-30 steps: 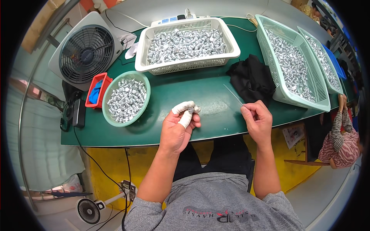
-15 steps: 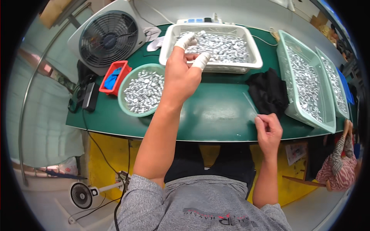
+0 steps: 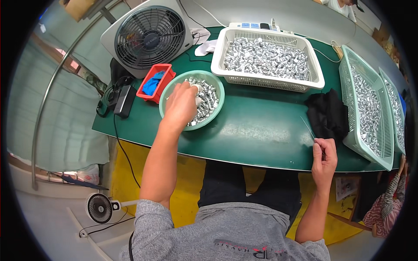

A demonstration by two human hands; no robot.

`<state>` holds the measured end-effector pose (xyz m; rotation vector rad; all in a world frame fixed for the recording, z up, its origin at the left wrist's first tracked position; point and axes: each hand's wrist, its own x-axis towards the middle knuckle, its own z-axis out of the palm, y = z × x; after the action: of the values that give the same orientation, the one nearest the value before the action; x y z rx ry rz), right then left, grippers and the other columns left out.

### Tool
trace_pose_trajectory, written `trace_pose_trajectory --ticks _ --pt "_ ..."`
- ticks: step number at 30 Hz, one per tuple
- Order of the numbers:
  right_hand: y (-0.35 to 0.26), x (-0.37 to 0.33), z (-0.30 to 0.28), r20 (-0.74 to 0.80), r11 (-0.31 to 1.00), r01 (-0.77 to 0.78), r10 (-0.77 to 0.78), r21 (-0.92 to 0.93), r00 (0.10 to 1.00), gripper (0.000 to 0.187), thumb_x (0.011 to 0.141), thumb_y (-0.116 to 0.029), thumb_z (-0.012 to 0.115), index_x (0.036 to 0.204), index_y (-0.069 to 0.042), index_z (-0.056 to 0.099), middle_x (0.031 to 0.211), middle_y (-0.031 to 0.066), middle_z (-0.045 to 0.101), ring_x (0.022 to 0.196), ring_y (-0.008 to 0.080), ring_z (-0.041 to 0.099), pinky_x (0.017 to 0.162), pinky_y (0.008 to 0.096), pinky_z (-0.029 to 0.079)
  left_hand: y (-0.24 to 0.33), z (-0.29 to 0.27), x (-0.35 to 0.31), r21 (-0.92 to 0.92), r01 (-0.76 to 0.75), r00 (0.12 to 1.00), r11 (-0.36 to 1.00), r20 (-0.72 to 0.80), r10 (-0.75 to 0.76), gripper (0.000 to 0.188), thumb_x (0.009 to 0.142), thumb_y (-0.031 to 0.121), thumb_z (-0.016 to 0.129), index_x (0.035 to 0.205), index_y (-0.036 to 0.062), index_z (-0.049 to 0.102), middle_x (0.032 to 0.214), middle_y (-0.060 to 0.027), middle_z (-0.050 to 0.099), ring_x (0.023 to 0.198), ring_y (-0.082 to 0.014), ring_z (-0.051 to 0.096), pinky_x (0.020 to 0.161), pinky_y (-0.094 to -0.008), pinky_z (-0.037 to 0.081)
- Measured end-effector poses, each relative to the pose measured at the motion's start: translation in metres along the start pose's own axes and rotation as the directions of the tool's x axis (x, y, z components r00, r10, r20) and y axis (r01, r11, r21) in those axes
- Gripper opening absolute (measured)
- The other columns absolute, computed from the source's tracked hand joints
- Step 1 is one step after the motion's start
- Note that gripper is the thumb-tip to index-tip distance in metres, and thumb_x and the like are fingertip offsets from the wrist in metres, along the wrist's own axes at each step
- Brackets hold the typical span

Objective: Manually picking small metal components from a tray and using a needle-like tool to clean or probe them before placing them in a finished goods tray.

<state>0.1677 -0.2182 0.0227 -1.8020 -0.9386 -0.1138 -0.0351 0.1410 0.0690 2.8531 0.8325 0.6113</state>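
My left hand (image 3: 180, 103) reaches into a round pale green bowl (image 3: 220, 102) of small shiny silver metal parts (image 3: 208, 104). White covers wrap some of its fingertips. The fingers are curled down among the parts, and what they hold, if anything, cannot be made out. At the table's front edge, my right hand (image 3: 324, 158) is closed in a pinch on a thin, pale, straight rod (image 3: 307, 127), which points up and away to the left. Its lower end is hidden in the fingers.
A white basket (image 3: 270, 85) of similar parts stands at the back of the green table (image 3: 257, 126). Black cloth (image 3: 328, 115) lies near two green baskets (image 3: 376, 158) at right. Left are a red bin (image 3: 152, 93), a black adapter (image 3: 125, 102) and a fan (image 3: 150, 37).
My left hand has moved from above the front of the white basket left and down into the green bowl. My right hand keeps its pinch on the rod. The whole view has shifted.
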Motion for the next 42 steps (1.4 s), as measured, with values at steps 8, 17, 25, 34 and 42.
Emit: trace_pose_trajectory --ticks 8,17,25,34,42 --pt "0.003 -0.003 -0.001 -0.012 0.999 -0.021 0.021 0.031 1.0 0.005 0.097 0.001 0.06 0.1 0.003 0.064 0.089 0.0019 0.05 0.074 0.0094 0.044 0.063 0.0224 0.035 0.001 0.003 0.001 0.228 -0.014 0.997 0.974 0.081 -0.005 0.019 0.079 0.0 0.065 0.097 0.0039 0.07 0.098 -0.0138 0.063 0.099 -0.0341 0.061 0.086 -0.0453 0.051" --pt "0.002 -0.002 -0.001 -0.1 0.999 -0.008 0.012 0.038 0.995 0.01 0.089 0.006 0.067 0.097 0.001 0.069 0.088 0.0031 0.052 0.071 0.0091 0.047 0.06 0.0219 0.035 0.044 -0.018 -0.019 -0.676 -0.009 0.999 0.737 -0.04 -0.025 0.02 0.094 -0.001 0.061 0.113 0.0014 0.068 0.107 -0.01 0.067 0.097 -0.0237 0.065 0.084 -0.0366 0.055" --pt "-0.008 -0.018 0.003 -0.006 0.977 -0.072 0.075 0.202 0.997 0.015 0.085 0.007 0.073 0.099 0.001 0.073 0.089 0.0012 0.052 0.073 0.0061 0.046 0.06 0.0197 0.035 0.122 0.063 -0.064 -0.842 0.314 0.947 -0.439 0.311 0.081 0.03 0.099 0.0 0.06 0.129 0.0034 0.062 0.117 -0.0146 0.066 0.1 -0.0228 0.067 0.084 -0.0353 0.057" --pt "-0.038 -0.031 0.015 0.158 0.864 -0.247 0.196 0.438 0.968 0.012 0.085 0.006 0.075 0.096 0.002 0.073 0.086 0.0018 0.057 0.068 0.0047 0.05 0.06 0.0188 0.038 0.125 0.081 -0.07 -0.851 0.293 0.955 -0.436 0.276 0.105 0.029 0.1 0.002 0.058 0.129 0.0044 0.062 0.115 -0.0117 0.066 0.097 -0.0209 0.065 0.084 -0.0353 0.056" --pt "-0.038 -0.03 0.023 0.188 0.847 -0.262 0.196 0.462 0.963 0.009 0.086 0.005 0.074 0.095 0.003 0.073 0.084 0.0016 0.057 0.068 0.0046 0.05 0.06 0.0191 0.039 0.129 0.074 -0.07 -0.837 0.273 0.959 -0.473 0.277 0.064 0.028 0.102 0.004 0.057 0.129 0.0059 0.062 0.116 -0.0109 0.065 0.098 -0.0206 0.064 0.084 -0.0356 0.056"
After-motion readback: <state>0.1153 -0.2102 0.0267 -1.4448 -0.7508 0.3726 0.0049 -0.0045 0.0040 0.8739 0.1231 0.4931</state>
